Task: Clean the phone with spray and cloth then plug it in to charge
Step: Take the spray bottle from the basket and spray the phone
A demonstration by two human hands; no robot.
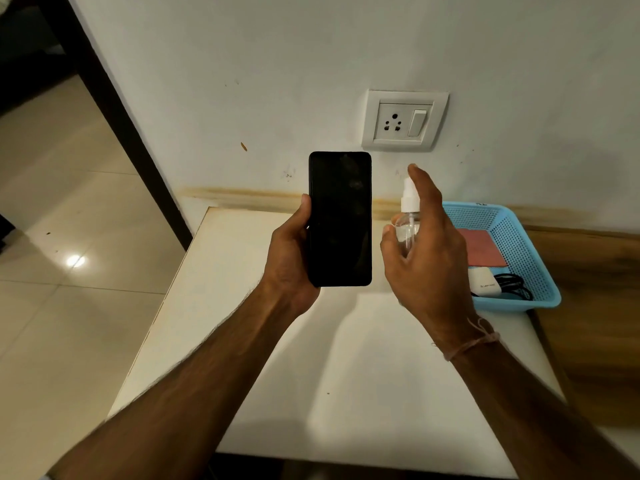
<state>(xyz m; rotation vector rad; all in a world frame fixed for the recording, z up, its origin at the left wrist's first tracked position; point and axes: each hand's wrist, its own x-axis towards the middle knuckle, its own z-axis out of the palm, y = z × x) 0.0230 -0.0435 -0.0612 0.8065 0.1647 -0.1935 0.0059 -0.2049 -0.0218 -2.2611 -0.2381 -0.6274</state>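
My left hand (289,263) holds a black phone (340,220) upright above the table, its dark screen facing me. To its right, my right hand (427,251) grips a small clear spray bottle (408,216) with a white nozzle, the forefinger resting on top of the nozzle, which points toward the phone. A reddish cloth (483,249) lies in the blue basket (526,244) at the right, together with a white charger (485,282) and its black cable (514,285).
A white table (311,358) stands against the wall. A white wall socket with a switch (403,121) is above the phone, to the right. A wooden surface (588,306) adjoins at right; tiled floor and a dark door frame are on the left.
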